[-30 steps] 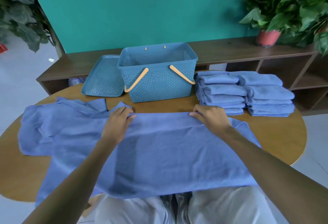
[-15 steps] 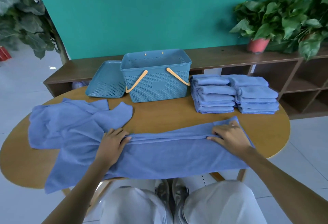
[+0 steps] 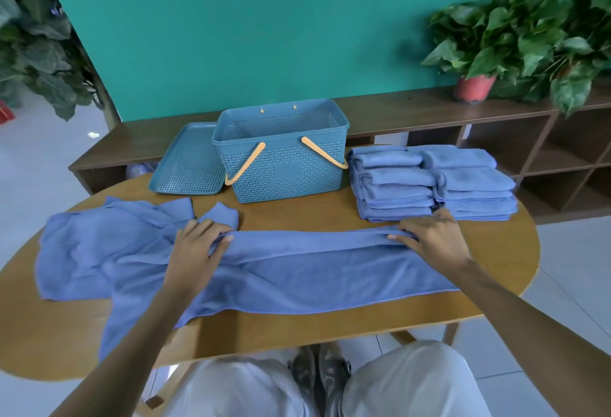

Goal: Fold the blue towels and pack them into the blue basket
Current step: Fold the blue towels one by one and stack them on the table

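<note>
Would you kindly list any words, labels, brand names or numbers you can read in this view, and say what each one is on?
No text can be read.
blue basket: a blank rectangular panel on its front wall, no lettering visible.
lid, folded towels, red plant pot: no markings visible.

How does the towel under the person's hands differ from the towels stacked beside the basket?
The towel under the hands lies spread in one long strip, folded only once lengthwise; the stacked towels are folded into small rectangles. It lies alone, gripped by the left hand and right hand; the stacked ones sit untouched in two piles. Both are the same blue.
</note>
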